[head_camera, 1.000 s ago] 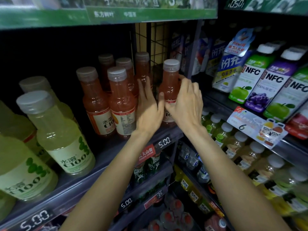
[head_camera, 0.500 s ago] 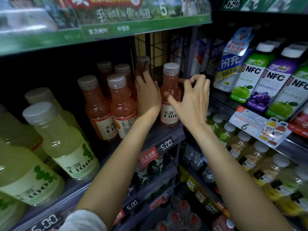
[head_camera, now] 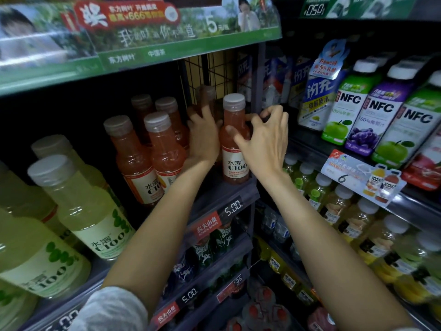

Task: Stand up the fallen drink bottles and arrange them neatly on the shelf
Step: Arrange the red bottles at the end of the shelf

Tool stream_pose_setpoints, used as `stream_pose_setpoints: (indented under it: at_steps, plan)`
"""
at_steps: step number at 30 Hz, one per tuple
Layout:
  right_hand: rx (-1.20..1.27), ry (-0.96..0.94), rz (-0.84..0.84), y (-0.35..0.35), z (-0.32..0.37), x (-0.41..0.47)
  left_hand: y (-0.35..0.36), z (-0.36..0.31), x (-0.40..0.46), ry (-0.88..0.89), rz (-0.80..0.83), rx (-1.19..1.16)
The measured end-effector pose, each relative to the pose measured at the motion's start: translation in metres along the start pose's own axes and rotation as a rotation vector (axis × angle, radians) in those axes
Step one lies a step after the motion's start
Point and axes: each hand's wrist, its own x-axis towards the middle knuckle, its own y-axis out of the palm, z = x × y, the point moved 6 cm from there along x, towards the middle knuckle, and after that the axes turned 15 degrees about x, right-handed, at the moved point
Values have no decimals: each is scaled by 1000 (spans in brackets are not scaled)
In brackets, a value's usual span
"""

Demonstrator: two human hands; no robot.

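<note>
Both hands flank the upright pink-orange plastic drink bottle w/ grey cap at the front right corner of the dark shelf: right hand nearer, fingers loosely spread, holding nothing; left hand reaches behind, its grip hidden.

Bottle count on the shelf

Six orange drink bottles stand upright; four pale green drink bottles toward nine o'clock; three NFC juice bottles toward two o'clock; two hands.
</note>
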Motion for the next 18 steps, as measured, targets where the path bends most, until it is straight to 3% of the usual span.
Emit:
stream_pose_setpoints:
  at_steps: [8,18]
  plan:
    - [40,-45,5,2,4,-1,-17,6,-14,24,-29,-234]
    - [65,-25,42,-4,5,3,-12,3,-17,16,-28,-278]
